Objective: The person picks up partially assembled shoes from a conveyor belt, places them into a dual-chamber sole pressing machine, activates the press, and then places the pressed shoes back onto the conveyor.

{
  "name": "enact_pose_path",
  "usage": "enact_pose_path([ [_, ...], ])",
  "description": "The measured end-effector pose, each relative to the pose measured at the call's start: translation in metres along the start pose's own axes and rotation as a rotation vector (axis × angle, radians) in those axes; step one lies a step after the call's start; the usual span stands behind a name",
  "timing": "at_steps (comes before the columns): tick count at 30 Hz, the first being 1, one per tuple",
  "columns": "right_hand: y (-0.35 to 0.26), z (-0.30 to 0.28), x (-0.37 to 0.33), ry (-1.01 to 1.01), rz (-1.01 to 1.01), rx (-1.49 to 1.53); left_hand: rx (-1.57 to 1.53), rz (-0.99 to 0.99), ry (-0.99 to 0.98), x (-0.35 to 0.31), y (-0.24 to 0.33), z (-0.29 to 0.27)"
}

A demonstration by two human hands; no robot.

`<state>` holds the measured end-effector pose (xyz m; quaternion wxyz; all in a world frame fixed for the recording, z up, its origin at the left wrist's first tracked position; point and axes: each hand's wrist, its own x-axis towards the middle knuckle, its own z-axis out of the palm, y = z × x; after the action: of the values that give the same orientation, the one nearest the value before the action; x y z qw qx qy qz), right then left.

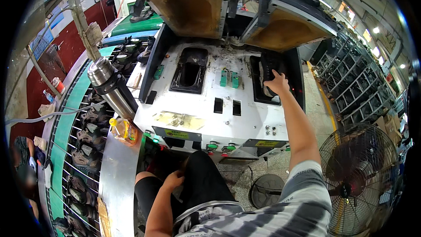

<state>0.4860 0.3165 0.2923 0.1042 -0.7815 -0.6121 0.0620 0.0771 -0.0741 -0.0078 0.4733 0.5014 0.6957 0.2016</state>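
Note:
A white-topped press machine (184, 105) stands before me with two recessed beds under raised lids. In the right bed lies a dark shoe (265, 68), sole side up as far as I can see. My right hand (277, 83) reaches down onto it, thumb at its near left side and forefinger over the black sole. The left bed (189, 72) holds a black frame with a dark opening and no shoe. Low by my thigh, my left hand (175, 179) is closed with its fingers curled. Whatever it may hold is hidden.
Left of the machine, a roller conveyor (61, 149) carries several shoes (85, 160). A steel flask (112, 87) and a yellow-capped bottle (124, 131) stand beside it. Both lids (188, 11) tilt back. A large fan (357, 175) and metal racks (357, 83) are on the right.

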Motion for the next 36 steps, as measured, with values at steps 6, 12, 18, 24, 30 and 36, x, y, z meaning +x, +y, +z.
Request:
enact_pose_path([
  [6,-0.01,-0.004,0.0,0.02,-0.03,-0.024,0.079,-0.152,-0.031,-0.01,0.009,-0.003],
  [12,0.014,0.017,-0.021,0.192,-0.177,-0.143,0.148,-0.088,0.042,-0.009,0.003,0.008],
  [18,0.094,0.053,-0.116,0.609,-0.605,0.344,0.017,0.109,0.195,-0.021,0.029,0.013],
  [24,0.231,0.143,-0.247,0.787,0.463,1.241,0.3,0.76,0.192,0.011,0.125,0.091],
  [30,0.243,0.13,-0.213,0.139,0.926,2.183,0.205,0.595,0.09,0.077,0.204,0.116],
  [36,0.277,0.165,-0.261,-0.055,0.739,2.036,0.137,0.459,-0.237,0.059,0.204,0.05],
])
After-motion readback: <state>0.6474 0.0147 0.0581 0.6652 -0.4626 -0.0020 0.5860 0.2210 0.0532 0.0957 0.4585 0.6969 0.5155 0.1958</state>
